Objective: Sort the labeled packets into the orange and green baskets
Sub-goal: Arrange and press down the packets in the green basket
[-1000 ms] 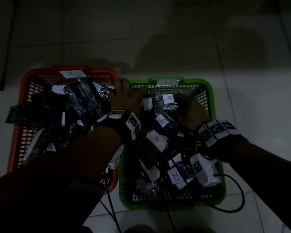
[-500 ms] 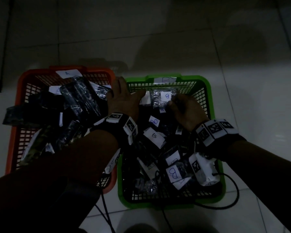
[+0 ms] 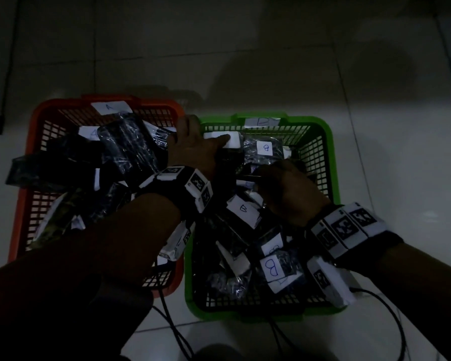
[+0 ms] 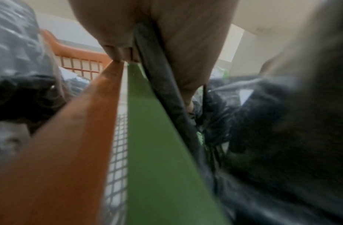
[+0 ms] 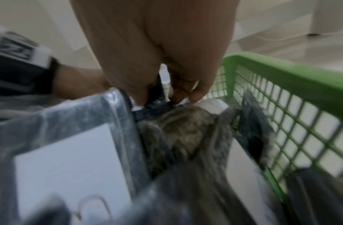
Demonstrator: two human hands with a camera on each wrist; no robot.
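The orange basket (image 3: 29, 142), tagged A, and the green basket (image 3: 332, 152), tagged B, stand side by side, both piled with dark plastic packets bearing white labels. My left hand (image 3: 201, 144) hovers over the two touching rims, thumb across a white-labelled packet (image 3: 232, 140). In the left wrist view a thin dark packet (image 4: 161, 85) runs between thumb and fingers. My right hand (image 3: 261, 178) is inside the green basket, and its fingertips (image 5: 193, 97) pinch the top edge of a dark packet (image 5: 157, 108). That packet's label is hidden.
Packets marked B (image 3: 266, 148) (image 3: 271, 267) lie around my right hand. One long packet (image 3: 37, 170) overhangs the orange basket's left rim. Black cables (image 3: 172, 329) trail on the pale tiled floor (image 3: 375, 74) near me.
My left thumb has come down across the white-labelled packet at the green basket's far left corner. My right hand has drawn slightly back toward me and dug into the pile.
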